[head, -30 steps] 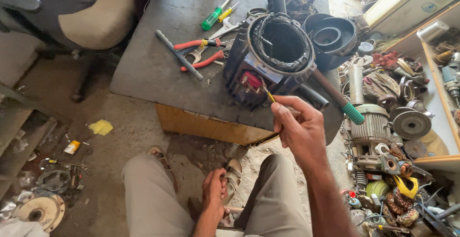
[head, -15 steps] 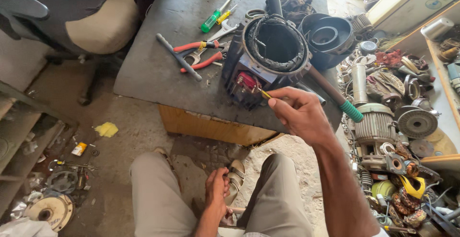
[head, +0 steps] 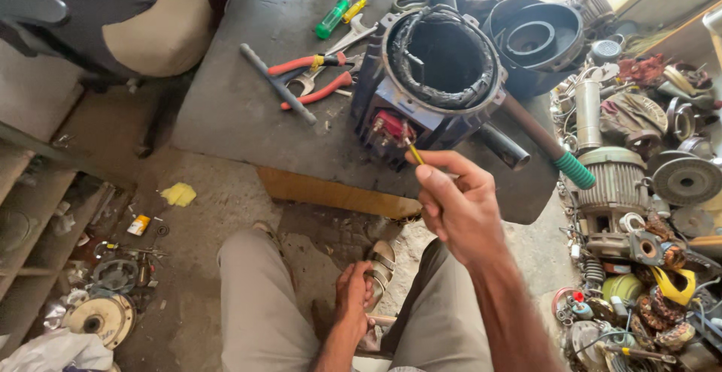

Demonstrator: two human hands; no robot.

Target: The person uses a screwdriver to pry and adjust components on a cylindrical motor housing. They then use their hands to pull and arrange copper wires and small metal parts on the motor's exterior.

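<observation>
My right hand [head: 459, 210] pinches a thin yellow-shafted tool [head: 413, 152], whose tip touches the red terminal block [head: 389, 126] on the side of a dark motor housing [head: 440, 63]. The housing stands open end up on the grey slab table [head: 241, 116], showing its black windings. My left hand [head: 353, 291] is low between my knees beside a sandal [head: 382, 261]. Its fingers curl over a pale wooden handle [head: 382, 318].
Red-handled pliers [head: 312, 78], a spanner, a grey rod [head: 277, 83] and green and yellow screwdrivers [head: 336, 15] lie left of the housing. A green-gripped bar [head: 553, 150] sticks out to the right. Motor parts crowd the right floor; a chair [head: 113, 18] is far left.
My right hand keeps the tool tip at the red terminal block and has turned only slightly. The left hand stays by the sandal.
</observation>
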